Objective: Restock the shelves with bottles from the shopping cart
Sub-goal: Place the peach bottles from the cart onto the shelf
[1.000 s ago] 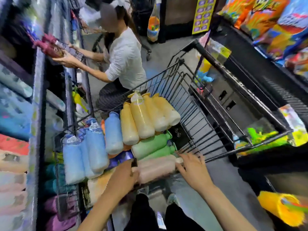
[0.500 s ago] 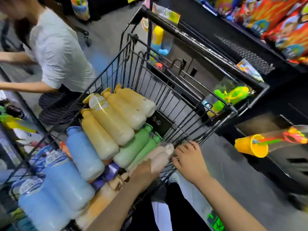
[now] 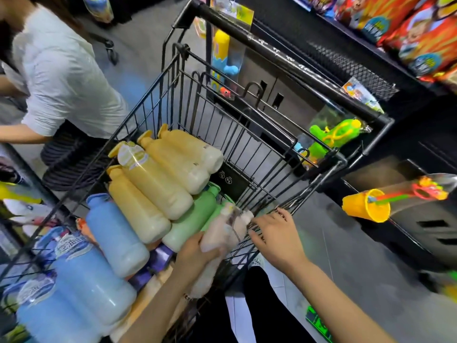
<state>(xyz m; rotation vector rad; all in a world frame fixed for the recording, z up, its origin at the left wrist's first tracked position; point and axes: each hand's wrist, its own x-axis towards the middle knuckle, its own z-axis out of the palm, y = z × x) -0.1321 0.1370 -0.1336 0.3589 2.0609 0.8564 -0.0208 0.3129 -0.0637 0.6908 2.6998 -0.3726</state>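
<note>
Head view: left hand (image 3: 195, 256), fingers curled round a pale pink plastic bottle (image 3: 223, 235), grips it at the near right corner of the black wire shopping cart (image 3: 249, 134); right hand (image 3: 277, 235), fingers spread, rests on the cart's near rim beside it. Step in hand, apparently: picking a bottle; next, lift it clear of the green plastic bottles (image 3: 195, 222) toward a shelf

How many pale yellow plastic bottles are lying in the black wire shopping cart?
4 pale yellow plastic bottles, side by side on top of the load in the black wire shopping cart: one nearest the blue bottles, the labelled one, then and. More may be hidden below.
</note>
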